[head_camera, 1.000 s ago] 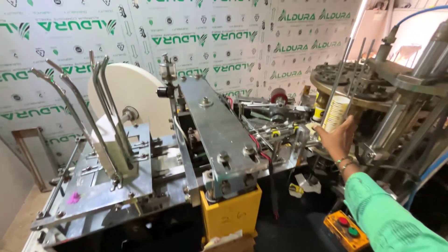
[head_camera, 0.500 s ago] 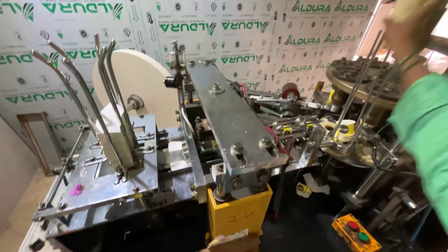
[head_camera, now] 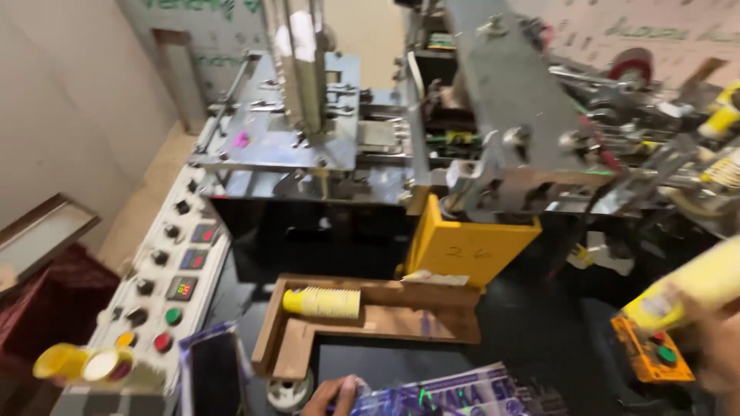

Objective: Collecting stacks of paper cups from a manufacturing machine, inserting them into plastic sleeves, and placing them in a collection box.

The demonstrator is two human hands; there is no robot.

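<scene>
My right hand (head_camera: 721, 358) is at the lower right edge, blurred, gripping a long stack of yellow paper cups (head_camera: 694, 289) that points up and to the right. My left hand (head_camera: 331, 397) shows only its fingers at the bottom centre, closed on the edge of a purple printed plastic bag (head_camera: 455, 394). Another stack of yellow cups (head_camera: 320, 302) lies on its side in a wooden tray (head_camera: 385, 320) just beyond the left hand.
The grey metal cup-forming machine (head_camera: 493, 100) fills the upper view, with a yellow box (head_camera: 462, 246) on its front. A control panel (head_camera: 166, 285) with knobs and coloured buttons runs down the left. Loose yellow cups (head_camera: 77, 364) lie at lower left. An orange button box (head_camera: 647, 350) sits under the right hand.
The view has swung down and left from the machine top to its front. My right hand came down holding a stack of cups. My left hand and the purple bag came into view.
</scene>
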